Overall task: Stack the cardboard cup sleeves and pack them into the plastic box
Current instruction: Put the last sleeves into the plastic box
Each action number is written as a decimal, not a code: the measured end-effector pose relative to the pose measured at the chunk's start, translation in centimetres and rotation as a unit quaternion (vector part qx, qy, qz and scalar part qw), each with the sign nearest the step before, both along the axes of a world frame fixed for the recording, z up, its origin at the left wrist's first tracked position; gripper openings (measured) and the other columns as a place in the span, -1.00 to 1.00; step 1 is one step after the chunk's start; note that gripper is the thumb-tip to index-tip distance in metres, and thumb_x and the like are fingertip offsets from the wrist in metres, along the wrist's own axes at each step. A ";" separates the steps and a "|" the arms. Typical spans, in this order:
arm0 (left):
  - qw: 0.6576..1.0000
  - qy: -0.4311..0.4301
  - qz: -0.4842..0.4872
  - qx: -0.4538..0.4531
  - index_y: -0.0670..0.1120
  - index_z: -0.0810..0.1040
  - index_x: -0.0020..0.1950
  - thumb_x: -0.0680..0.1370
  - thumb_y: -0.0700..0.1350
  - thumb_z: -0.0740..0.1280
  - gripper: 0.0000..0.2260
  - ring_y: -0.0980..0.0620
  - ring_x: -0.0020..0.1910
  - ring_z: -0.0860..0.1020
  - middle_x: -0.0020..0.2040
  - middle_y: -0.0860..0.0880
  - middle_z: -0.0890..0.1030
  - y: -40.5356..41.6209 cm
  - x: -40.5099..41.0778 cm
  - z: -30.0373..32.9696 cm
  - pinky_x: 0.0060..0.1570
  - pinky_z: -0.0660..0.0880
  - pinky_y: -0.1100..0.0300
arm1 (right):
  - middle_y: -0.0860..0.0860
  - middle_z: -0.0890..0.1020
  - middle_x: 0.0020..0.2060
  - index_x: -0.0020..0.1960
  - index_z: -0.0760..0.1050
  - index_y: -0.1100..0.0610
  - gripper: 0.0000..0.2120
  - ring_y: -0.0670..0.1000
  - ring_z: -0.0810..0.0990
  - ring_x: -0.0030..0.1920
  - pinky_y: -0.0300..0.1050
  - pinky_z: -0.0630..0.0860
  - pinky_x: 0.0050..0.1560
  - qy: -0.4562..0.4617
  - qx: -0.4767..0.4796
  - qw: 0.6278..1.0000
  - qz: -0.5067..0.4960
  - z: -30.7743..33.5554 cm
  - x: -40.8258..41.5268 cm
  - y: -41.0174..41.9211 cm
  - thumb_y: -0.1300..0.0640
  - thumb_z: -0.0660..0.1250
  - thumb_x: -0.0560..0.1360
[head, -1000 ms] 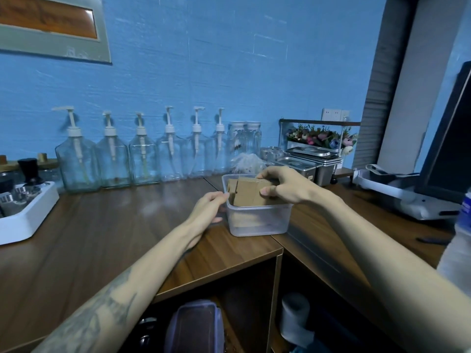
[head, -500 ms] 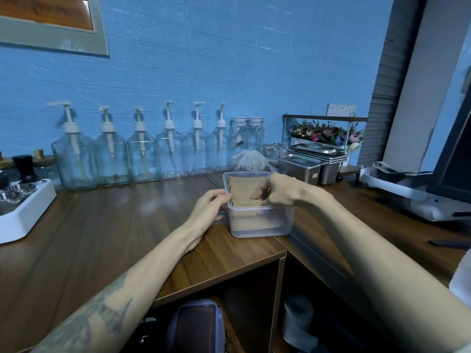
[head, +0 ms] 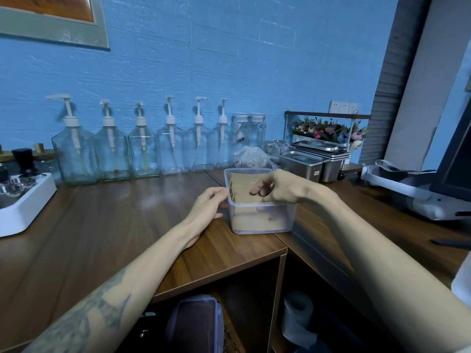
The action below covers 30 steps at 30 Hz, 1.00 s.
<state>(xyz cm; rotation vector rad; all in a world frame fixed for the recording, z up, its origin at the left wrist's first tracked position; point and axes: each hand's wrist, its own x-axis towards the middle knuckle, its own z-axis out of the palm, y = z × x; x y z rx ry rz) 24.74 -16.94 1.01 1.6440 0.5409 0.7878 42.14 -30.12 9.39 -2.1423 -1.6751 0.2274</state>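
A clear plastic box point(head: 262, 224) stands at the corner of the wooden counter. A stack of brown cardboard cup sleeves point(head: 242, 186) sits inside it, leaning toward the far left wall. My right hand point(head: 276, 189) reaches in from the right over the rim, its curled fingers around the near end of the stack; fingertips show dimly through the front wall. My left hand point(head: 210, 203) grips the box's left wall, thumb at the rim and fingers low on the side.
A row of glass pump bottles point(head: 142, 146) lines the blue wall. A white tray point(head: 28, 202) with metal tools sits at left. Steel containers point(head: 303, 163) and a flower rack point(head: 328, 128) stand behind the box; a white device point(head: 418, 197) lies right. Open shelves lie below.
My right hand has lowered the sleeve stack from above the rim down into the box. My left hand has stayed at the box's left side.
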 end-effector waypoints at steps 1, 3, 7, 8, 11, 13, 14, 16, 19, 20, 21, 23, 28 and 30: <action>1.000 0.005 0.000 0.004 0.04 0.55 0.23 0.61 0.10 0.26 -0.74 0.16 0.13 0.60 0.20 0.07 0.62 0.0 -0.1 0.0 0.08 0.54 0.14 | -0.09 0.57 -0.23 0.12 0.64 0.09 -0.74 -0.21 0.51 -0.29 -0.53 0.36 -0.24 0.001 0.007 1.000 -0.001 -0.1 0.0 0.0 0.20 0.49 0.43; 1.000 0.010 0.007 0.012 0.05 0.56 0.22 0.61 0.10 0.25 -0.75 0.14 0.13 0.60 0.20 0.08 0.61 0.1 -0.3 0.1 0.05 0.53 0.17 | -0.07 0.60 -0.22 0.09 0.65 0.08 -0.77 -0.20 0.53 -0.26 -0.50 0.38 -0.22 0.007 0.026 1.000 -0.009 -0.2 -0.2 0.0 0.14 0.50 0.44; 0.999 0.013 0.037 0.038 0.09 0.58 0.15 0.61 0.07 0.26 -0.82 0.10 0.11 0.59 0.17 0.07 0.61 0.6 -1.3 0.6 0.11 0.55 0.13 | -0.10 0.65 -0.23 -0.03 0.65 0.04 -0.84 -0.26 0.55 -0.29 -0.44 0.38 -0.29 0.009 0.104 0.994 -0.023 -0.3 -1.4 0.6 0.02 0.51 0.44; 0.997 0.015 0.048 0.055 0.09 0.59 0.12 0.61 0.05 0.28 -0.85 0.09 0.11 0.59 0.16 0.06 0.61 0.8 -1.7 0.8 0.16 0.53 0.11 | -0.10 0.65 -0.21 -0.03 0.64 0.02 -0.86 -0.25 0.54 -0.27 -0.41 0.37 -0.27 -0.008 0.123 0.992 -0.025 -0.1 -2.0 0.9 0.01 0.48 0.46; 0.987 0.044 0.079 0.132 0.08 0.59 0.12 0.60 -0.01 0.32 -0.87 0.14 0.11 0.55 0.17 0.07 0.59 1.9 -3.4 1.4 0.21 0.46 0.17 | -0.10 0.64 -0.14 0.06 0.62 0.03 -0.83 -0.16 0.56 -0.18 -0.27 0.47 -0.12 -0.035 0.162 0.986 -0.004 0.6 -4.3 2.4 -0.01 0.40 0.51; 0.979 0.074 0.093 0.168 0.05 0.58 0.16 0.59 -0.01 0.34 -0.83 0.19 0.07 0.53 0.18 0.04 0.57 2.8 -4.9 2.0 0.16 0.45 0.19 | -0.07 0.62 -0.08 0.14 0.59 0.05 -0.77 -0.07 0.57 -0.08 -0.09 0.52 0.02 -0.059 0.180 0.982 0.010 0.9 -6.0 3.7 0.01 0.39 0.52; 0.974 0.089 0.105 0.182 0.03 0.58 0.17 0.58 0.00 0.35 -0.82 0.18 0.05 0.53 0.18 0.03 0.57 3.3 -6.0 2.3 0.15 0.44 0.20 | -0.05 0.61 -0.04 0.17 0.57 0.06 -0.75 -0.04 0.57 -0.04 -0.05 0.52 0.05 -0.069 0.188 0.979 0.023 0.9 -7.1 4.6 0.01 0.38 0.52; 0.959 0.121 0.137 0.215 0.01 0.56 0.20 0.58 0.01 0.35 -0.79 0.15 0.05 0.53 0.18 0.01 0.56 4.3 -8.3 2.8 0.14 0.41 0.22 | 0.01 0.60 0.04 0.20 0.55 0.07 -0.72 0.02 0.59 0.03 0.00 0.52 0.10 -0.073 0.197 0.976 0.054 0.7 -9.3 6.2 0.03 0.38 0.52; 0.936 0.157 0.191 0.250 -0.03 0.53 0.27 0.58 0.02 0.34 -0.71 0.15 0.08 0.51 0.23 -0.01 0.54 5.6 -12.9 3.0 0.14 0.36 0.26 | 0.04 0.55 0.16 0.27 0.50 0.09 -0.64 0.06 0.56 0.16 0.03 0.48 0.20 -0.087 0.185 0.974 0.098 -0.8 -13.0 8.7 -0.01 0.37 0.52; 0.928 0.173 0.205 0.259 -0.04 0.50 0.32 0.58 0.02 0.34 -0.67 0.12 0.13 0.50 0.26 -0.01 0.52 5.9 -14.4 2.9 0.18 0.37 0.23 | 0.04 0.52 0.20 0.31 0.48 0.08 -0.61 0.07 0.54 0.21 0.06 0.46 0.23 -0.094 0.177 0.974 0.109 -1.4 -14.1 9.6 -0.03 0.36 0.53; 0.919 0.192 0.218 0.268 -0.04 0.47 0.37 0.59 0.04 0.33 -0.63 0.09 0.19 0.49 0.31 -0.02 0.49 6.2 -15.8 2.8 0.24 0.39 0.18 | 0.04 0.49 0.24 0.34 0.45 0.07 -0.57 0.08 0.51 0.25 0.08 0.45 0.26 -0.096 0.168 0.974 0.118 -2.1 -15.1 10.4 -0.05 0.35 0.53; 0.893 0.244 0.241 0.292 -0.02 0.39 0.44 0.59 0.09 0.30 -0.56 0.02 0.33 0.44 0.41 -0.02 0.41 6.7 -18.6 2.5 0.36 0.36 0.04 | 0.03 0.43 0.31 0.40 0.39 0.05 -0.51 0.10 0.44 0.34 0.11 0.42 0.30 -0.096 0.145 0.976 0.134 -3.2 -17.0 11.9 -0.09 0.34 0.54; 0.820 0.376 0.260 0.345 0.01 0.26 0.53 0.60 0.19 0.21 -0.45 -0.05 0.45 0.33 0.53 -0.01 0.27 8.0 -23.3 1.9 0.40 0.31 -0.07 | 0.00 0.34 0.40 0.46 0.31 0.03 -0.44 0.11 0.39 0.38 0.06 0.38 0.20 -0.112 0.116 0.973 0.165 -5.1 -20.2 15.0 -0.18 0.29 0.55; 0.808 0.396 0.260 0.351 0.00 0.23 0.55 0.61 0.21 0.18 -0.44 -0.06 0.45 0.33 0.53 -0.02 0.26 8.6 -24.1 1.6 0.39 0.32 -0.05 | -0.01 0.33 0.42 0.47 0.30 0.02 -0.42 0.10 0.39 0.39 0.11 0.38 0.26 -0.113 0.116 0.972 0.172 -5.7 -20.9 15.9 -0.20 0.28 0.54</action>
